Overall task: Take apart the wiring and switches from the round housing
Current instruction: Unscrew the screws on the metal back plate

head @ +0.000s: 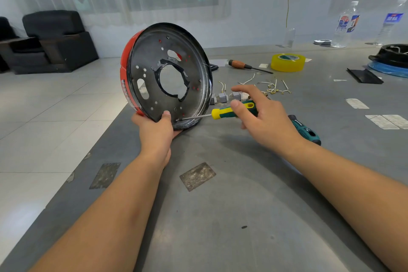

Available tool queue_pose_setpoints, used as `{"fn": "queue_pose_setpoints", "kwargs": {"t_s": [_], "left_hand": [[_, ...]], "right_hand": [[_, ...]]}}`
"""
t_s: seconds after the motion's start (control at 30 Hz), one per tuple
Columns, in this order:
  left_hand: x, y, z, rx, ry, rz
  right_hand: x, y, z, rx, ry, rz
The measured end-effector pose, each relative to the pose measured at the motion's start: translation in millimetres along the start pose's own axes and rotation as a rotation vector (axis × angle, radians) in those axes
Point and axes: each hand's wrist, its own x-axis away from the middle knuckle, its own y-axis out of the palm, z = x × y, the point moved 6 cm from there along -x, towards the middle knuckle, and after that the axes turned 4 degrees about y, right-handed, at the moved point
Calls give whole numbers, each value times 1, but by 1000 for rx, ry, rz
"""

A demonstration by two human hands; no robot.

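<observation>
Head view shows the round housing (pixel 167 75) tilted up on its edge near the left side of the grey surface (pixel 242 183), its dark perforated metal face with a large central cutout turned toward the camera and its red outer shell showing along the left rim. The left hand (pixel 157 127) grips the housing's lower rim, thumb pressed on the metal face and fingers curled underneath. The right hand (pixel 262 117) holds a yellow-and-green screwdriver (pixel 231 111), with the thumb on the handle and the index finger stretched out above it; the shaft tip touches the housing's lower face just beside the left thumb. Behind the right hand lie small grey switches (pixel 223 96) and a scatter of loose wires (pixel 271 87) with brass terminals. A teal power tool (pixel 305 129) lies partly hidden by the right wrist. Farther back sit a wooden-handled screwdriver (pixel 247 66) and a yellow tape roll (pixel 287 62).
</observation>
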Motion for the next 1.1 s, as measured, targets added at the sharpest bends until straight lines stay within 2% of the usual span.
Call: {"fn": "queue_pose_setpoints", "kwargs": {"t_s": [0.2,0.3,1.1], "left_hand": [[1,0,1,-7,-8,1],[2,0,2,-3,-12,0],[6,1,6,76,-43,20]], "right_hand": [[-1,0,5,-58,37,-2],[-2,1,13,-134,113,-30],[-3,-5,20,-205,257,34]]}}
